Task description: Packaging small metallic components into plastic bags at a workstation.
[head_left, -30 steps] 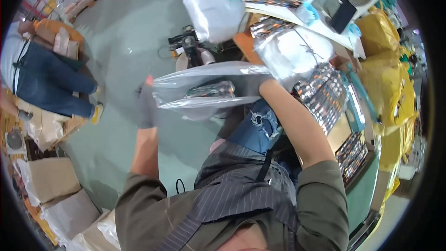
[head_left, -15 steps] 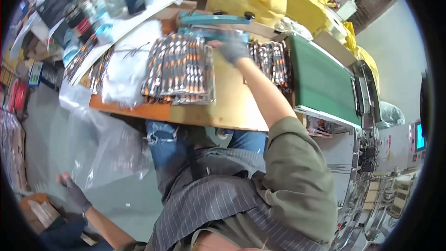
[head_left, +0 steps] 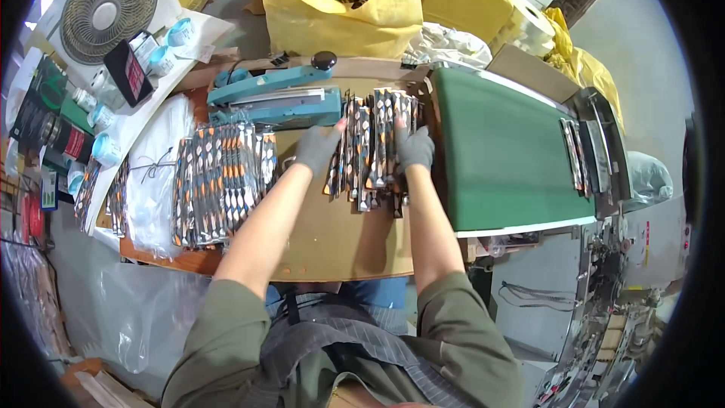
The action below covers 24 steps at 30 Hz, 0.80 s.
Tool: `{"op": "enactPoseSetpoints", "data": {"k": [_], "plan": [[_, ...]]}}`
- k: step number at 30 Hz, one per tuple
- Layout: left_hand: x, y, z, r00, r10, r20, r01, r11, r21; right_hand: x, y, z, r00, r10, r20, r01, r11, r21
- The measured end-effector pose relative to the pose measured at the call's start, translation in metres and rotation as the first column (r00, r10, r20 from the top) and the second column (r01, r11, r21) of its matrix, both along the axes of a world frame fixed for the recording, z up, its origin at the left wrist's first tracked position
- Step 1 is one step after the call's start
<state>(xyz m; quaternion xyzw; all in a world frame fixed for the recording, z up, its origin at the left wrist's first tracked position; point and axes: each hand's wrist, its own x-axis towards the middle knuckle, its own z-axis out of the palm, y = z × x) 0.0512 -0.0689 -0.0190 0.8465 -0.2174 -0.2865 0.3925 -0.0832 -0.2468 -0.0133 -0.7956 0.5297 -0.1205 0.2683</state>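
Head view: left hand (head_left: 317, 147), right hand (head_left: 414, 148) flat, squaring packet row (head_left: 370, 147) on tabletop (head_left: 332, 234); judged next: lift bunch together.

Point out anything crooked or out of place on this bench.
The packets between the left hand and right hand lie uneven, lower ends staggered. The packet stack further left lies tidier.

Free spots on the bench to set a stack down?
Bare wood on the table between the forearms, below the packet row under both gloved hands: left hand, right hand. The green belt is mostly bare. Crowded: packet stack at left, sealer behind.
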Motion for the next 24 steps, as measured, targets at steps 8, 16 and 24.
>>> {"op": "enactPoseSetpoints", "data": {"k": [8, 16, 24], "plan": [[-0.059, -0.012, 0.018, 0.752, -0.013, -0.659, -0.193, 0.951, -0.24, -0.033, 0.067, 0.005, 0.555, -0.297, 0.777, -0.618, 0.479, 0.624], [-0.088, 0.068, 0.108, 0.942, -0.333, 0.053, 0.295, 0.736, -0.61, -0.068, 0.091, 0.089, 0.343, 0.107, 0.933, -0.912, 0.275, 0.304], [-0.112, 0.124, 0.1, 0.904, -0.42, -0.083, 0.268, 0.706, -0.656, -0.077, 0.194, 0.145, 0.555, -0.011, 0.831, -0.713, 0.508, 0.483]]}}
